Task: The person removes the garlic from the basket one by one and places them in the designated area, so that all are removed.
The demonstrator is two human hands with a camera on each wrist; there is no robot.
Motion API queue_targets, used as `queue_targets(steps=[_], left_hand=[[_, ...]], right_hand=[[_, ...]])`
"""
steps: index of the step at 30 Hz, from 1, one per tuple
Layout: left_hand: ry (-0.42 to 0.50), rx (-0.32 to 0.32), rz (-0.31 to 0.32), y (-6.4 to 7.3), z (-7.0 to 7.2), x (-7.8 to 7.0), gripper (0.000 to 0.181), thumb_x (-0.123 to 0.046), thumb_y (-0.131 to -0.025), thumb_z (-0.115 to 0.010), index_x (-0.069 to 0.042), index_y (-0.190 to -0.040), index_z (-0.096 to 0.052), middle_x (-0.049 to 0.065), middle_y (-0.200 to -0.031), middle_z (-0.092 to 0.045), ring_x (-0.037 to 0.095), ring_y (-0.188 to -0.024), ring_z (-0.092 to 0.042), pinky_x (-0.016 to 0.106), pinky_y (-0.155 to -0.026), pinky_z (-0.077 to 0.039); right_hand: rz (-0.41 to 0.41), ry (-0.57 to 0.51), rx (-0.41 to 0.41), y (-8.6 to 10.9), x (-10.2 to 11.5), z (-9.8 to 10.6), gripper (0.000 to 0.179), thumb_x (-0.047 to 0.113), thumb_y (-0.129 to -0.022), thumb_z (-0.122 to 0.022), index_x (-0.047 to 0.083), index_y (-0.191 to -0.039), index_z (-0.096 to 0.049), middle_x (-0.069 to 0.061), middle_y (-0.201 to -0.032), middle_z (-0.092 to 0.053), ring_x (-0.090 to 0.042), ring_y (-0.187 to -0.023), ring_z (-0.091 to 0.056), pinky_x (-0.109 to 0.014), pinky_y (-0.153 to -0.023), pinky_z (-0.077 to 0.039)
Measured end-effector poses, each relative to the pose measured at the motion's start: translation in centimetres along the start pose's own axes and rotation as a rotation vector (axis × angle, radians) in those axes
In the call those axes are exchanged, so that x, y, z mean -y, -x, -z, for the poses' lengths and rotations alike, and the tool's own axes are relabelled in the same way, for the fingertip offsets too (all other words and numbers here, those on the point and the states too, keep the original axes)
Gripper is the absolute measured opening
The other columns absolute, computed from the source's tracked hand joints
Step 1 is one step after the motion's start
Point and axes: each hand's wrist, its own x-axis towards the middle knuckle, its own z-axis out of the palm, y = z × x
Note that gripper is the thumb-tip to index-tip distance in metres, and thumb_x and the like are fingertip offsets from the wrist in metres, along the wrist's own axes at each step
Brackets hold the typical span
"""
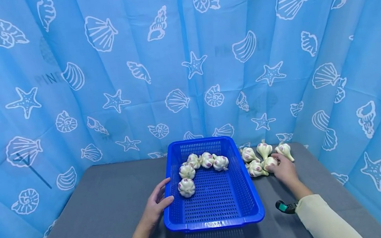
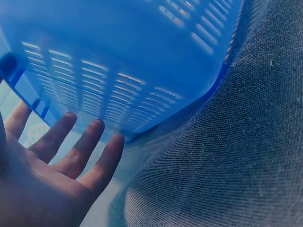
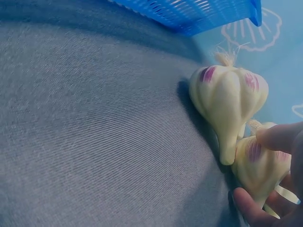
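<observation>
Sleeve point(image 1: 325, 219), blue basket point(image 1: 218, 199), garlic point(image 3: 258, 163), grey tabletop point(image 1: 115, 207), curtain point(image 1: 185, 80) (shell-printed)

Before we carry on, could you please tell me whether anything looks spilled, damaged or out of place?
Nothing stands out. The blue basket stands on the table with five garlic bulbs inside; five more lie beside it, one held by the right hand. No spill or damage shows.
</observation>
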Motion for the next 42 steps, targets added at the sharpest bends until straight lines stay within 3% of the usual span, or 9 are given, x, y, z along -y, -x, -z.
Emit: queue_targets(steps=[16,28,35,42], left_hand=[[-0.004,0.001,-0.008,0.0,0.0,0.0,0.056,-0.017,-0.092,-0.062,-0.018,-0.146,-0.044,0.025,-0.147,-0.038,0.047,-0.129,-0.042,0.06,-0.096,-0.042],[-0.003,0.004,-0.012,0.0,-0.1,0.0,0.056,-0.017,-0.093,-0.061,-0.018,-0.146,-0.044,0.024,-0.147,-0.038,0.047,-0.129,-0.042,0.061,-0.095,-0.042],[-0.002,0.002,-0.007,0.1,-0.1,-0.2,0.056,-0.016,-0.093,-0.061,-0.018,-0.146,-0.044,0.024,-0.147,-0.039,0.047,-0.128,-0.043,0.061,-0.095,-0.042],[0.001,-0.003,-0.006,0.1,-0.1,-0.1,0.056,-0.017,-0.093,-0.061,-0.017,-0.146,-0.043,0.024,-0.146,-0.04,0.046,-0.127,-0.044,0.06,-0.095,-0.043]], right_hand=[[-0.011,-0.019,0.022,0.1,-0.4,0.1,0.06,0.015,-0.087,-0.07,-0.007,-0.136,-0.044,-0.033,-0.137,-0.044,-0.049,-0.12,-0.044,-0.059,-0.095,-0.038],[0.024,-0.052,0.035,0.8,-0.5,1.2,0.058,0.018,-0.09,-0.067,-0.007,-0.137,-0.044,-0.034,-0.136,-0.044,-0.048,-0.118,-0.049,-0.047,-0.076,-0.054],[0.045,-0.06,-0.016,1.4,0.3,1.6,0.053,0.016,-0.092,-0.066,-0.006,-0.136,-0.046,-0.034,-0.134,-0.047,-0.048,-0.12,-0.048,-0.055,-0.089,-0.046],[0.082,-0.111,-0.093,1.8,2.0,1.7,0.046,0.019,-0.092,-0.065,-0.005,-0.13,-0.054,-0.03,-0.127,-0.055,-0.043,-0.116,-0.055,-0.053,-0.094,-0.043]])
